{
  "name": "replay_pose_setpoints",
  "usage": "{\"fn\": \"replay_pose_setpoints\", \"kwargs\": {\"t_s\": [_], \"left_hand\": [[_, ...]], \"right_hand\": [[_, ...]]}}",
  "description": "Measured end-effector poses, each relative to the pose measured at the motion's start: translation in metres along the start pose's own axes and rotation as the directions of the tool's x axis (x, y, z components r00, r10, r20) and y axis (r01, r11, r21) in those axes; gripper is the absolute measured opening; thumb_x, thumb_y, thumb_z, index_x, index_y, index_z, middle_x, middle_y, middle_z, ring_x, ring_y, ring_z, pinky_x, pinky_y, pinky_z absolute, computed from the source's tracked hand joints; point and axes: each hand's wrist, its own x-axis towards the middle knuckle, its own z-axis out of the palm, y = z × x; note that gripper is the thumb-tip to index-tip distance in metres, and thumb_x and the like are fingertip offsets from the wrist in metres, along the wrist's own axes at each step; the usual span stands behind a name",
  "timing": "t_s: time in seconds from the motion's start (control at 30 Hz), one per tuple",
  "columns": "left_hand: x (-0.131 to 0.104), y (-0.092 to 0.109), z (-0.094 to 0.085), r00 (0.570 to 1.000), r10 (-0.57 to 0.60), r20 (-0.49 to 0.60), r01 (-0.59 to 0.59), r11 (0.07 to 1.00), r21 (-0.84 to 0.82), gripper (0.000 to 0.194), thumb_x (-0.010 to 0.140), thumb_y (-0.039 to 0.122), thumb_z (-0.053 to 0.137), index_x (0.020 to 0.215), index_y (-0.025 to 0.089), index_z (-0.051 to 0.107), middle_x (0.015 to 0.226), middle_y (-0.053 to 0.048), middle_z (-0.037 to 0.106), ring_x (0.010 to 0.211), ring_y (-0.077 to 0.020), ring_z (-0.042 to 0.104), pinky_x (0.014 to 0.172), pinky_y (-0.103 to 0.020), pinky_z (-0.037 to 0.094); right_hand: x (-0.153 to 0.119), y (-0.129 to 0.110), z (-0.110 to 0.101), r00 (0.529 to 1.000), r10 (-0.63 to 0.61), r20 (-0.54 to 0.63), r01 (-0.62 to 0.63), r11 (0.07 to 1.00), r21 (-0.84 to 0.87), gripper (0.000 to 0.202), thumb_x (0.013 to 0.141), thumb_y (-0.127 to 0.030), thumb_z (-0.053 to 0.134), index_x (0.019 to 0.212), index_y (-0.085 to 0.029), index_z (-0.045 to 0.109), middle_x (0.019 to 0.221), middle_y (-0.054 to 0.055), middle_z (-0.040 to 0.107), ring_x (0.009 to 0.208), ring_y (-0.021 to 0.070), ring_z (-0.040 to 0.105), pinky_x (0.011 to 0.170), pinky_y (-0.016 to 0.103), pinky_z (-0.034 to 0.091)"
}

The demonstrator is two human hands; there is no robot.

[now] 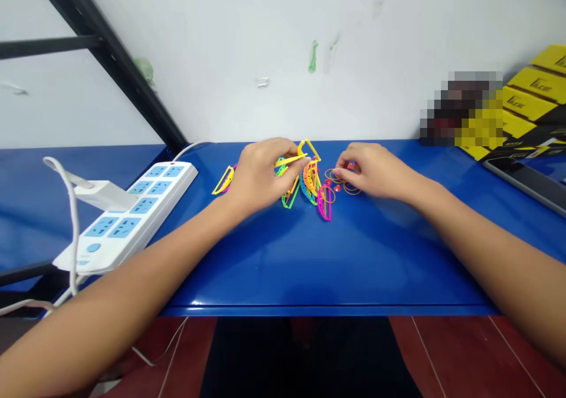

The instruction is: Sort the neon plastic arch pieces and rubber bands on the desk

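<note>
**Tabletop (318,274), smooth blue, crowded around**

From head view, the left hand (260,171) pinches a thin yellow plastic strip (290,160) among colourful half-round plastic frames (311,180). The right hand (374,167) curls at thin tan rings (335,197); its grip I cannot tell. A white plastic power strip (150,227) lies near the left forearm (177,253); yellow-black boxes (528,104) stack at right.

Left hand (260,171), right hand (369,168) and both forearms (150,274) are bare. Dark navy clothing (247,359) covers the thighs below the worktop's (309,268) front edge.

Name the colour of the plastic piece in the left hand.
The plastic piece is yellow, in the head view.
</note>
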Motion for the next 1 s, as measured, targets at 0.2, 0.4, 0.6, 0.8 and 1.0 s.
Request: {"fn": "replay_pose_setpoints", "kwargs": {"t_s": [0.2,0.4,0.6,0.8,1.0], "left_hand": [[0.004,0.001,-0.005,0.996,-0.076,0.045,0.077,0.997,-0.027,0.026,0.102,0.036,0.068,0.081,0.02,0.067,0.078,-0.003,0.072,0.07,-0.0174,0.061,0.071,-0.031,0.044],[0.013,-0.006,-0.015,0.947,-0.307,0.093,0.316,0.944,-0.094,0.035,0.098,0.03,0.063,0.066,0.021,0.052,0.06,0.002,0.051,0.061,-0.0155,0.045,0.063,-0.034,0.033],[0.02,-0.021,-0.024,0.894,-0.437,0.1,0.43,0.899,0.084,0.039,0.088,0.025,0.062,0.057,0.023,0.039,0.053,0.002,0.033,0.057,-0.0158,0.037,0.059,-0.037,0.024],[0.022,-0.036,-0.024,0.811,-0.575,0.11,0.551,0.813,0.189,0.046,0.083,0.025,0.065,0.05,0.025,0.034,0.046,0.002,0.027,0.052,-0.0155,0.032,0.057,-0.038,0.022],[0.026,-0.046,-0.033,0.676,-0.693,0.25,0.621,0.719,0.313,0.045,0.084,0.031,0.071,0.049,0.024,0.043,0.043,0.001,0.032,0.053,-0.0172,0.038,0.062,-0.038,0.026]], "right_hand": [[-0.003,-0.025,-0.005,0.979,0.006,-0.204,0.061,0.945,0.321,0.022,0.098,-0.028,0.066,0.114,-0.018,0.078,0.09,0.005,0.079,0.061,0.0162,0.059,0.063,0.031,0.046],[-0.003,-0.014,0.0,0.966,-0.148,-0.21,0.174,0.979,0.108,0.018,0.096,-0.021,0.063,0.103,-0.017,0.079,0.096,0.01,0.078,0.072,0.0203,0.066,0.072,0.035,0.049],[-0.002,-0.012,-0.001,0.977,-0.143,-0.16,0.158,0.984,0.086,0.018,0.097,-0.02,0.061,0.099,-0.018,0.078,0.093,0.01,0.079,0.076,0.0224,0.068,0.074,0.035,0.049],[-0.004,-0.016,-0.004,0.993,-0.089,-0.075,0.094,0.993,0.069,0.021,0.099,-0.022,0.058,0.099,-0.018,0.078,0.097,0.012,0.079,0.078,0.0229,0.068,0.076,0.035,0.048],[-0.003,-0.013,-0.004,0.996,-0.088,-0.024,0.089,0.995,0.049,0.019,0.098,-0.023,0.059,0.094,-0.019,0.077,0.092,0.01,0.078,0.078,0.023,0.066,0.074,0.035,0.046]]}}
